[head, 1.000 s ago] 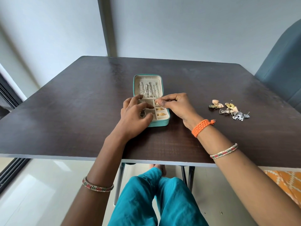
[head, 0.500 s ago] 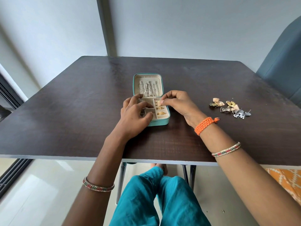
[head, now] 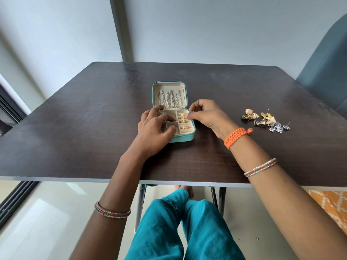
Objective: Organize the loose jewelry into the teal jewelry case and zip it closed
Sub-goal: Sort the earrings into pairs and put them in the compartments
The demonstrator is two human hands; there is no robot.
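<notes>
The teal jewelry case (head: 185, 137) lies open in the middle of the table, with chains (head: 170, 99) hung in its lid. Gold rings (head: 184, 124) sit in the ring rolls on the tray's right side. My left hand (head: 154, 132) lies over the tray's left compartments and holds the case, index fingertip at the hinge and thumb on the near rim. My right hand (head: 208, 115) pinches a small gold ring (head: 183, 114) at the far end of the ring rolls. A pile of loose earrings (head: 266, 120), gold and silver, lies on the table to the right of that hand.
The dark wooden table (head: 84, 137) has its near edge just above my knees. A blue-grey chair back (head: 326, 68) stands at the far right corner. A grey post (head: 122, 29) rises behind the table. An orange patterned rug (head: 330, 205) lies at lower right.
My right hand's fingertips have shifted slightly along the ring rolls and now pinch the ring at the far end. My left hand has stayed on the case.
</notes>
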